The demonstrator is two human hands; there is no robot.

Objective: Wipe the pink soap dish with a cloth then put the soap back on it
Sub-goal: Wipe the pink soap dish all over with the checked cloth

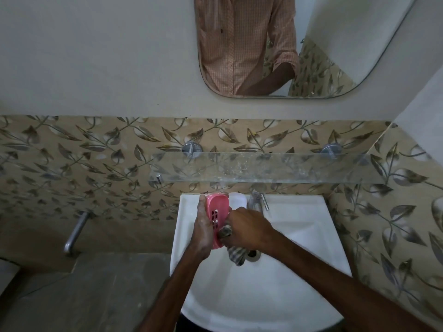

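Gripping pink soap dish (217, 220) left (202, 232), cloth (236, 254) right (247, 230).

Drain (252, 254) — half behind cloth (237, 255)

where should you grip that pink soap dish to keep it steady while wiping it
Grip the pink soap dish by its long outer edge, coming from its left, as the left hand does now. It stands tilted on edge over the sink, slotted inside turned right, so a hold along the back and rim leaves that face clear for the right hand with the cloth.
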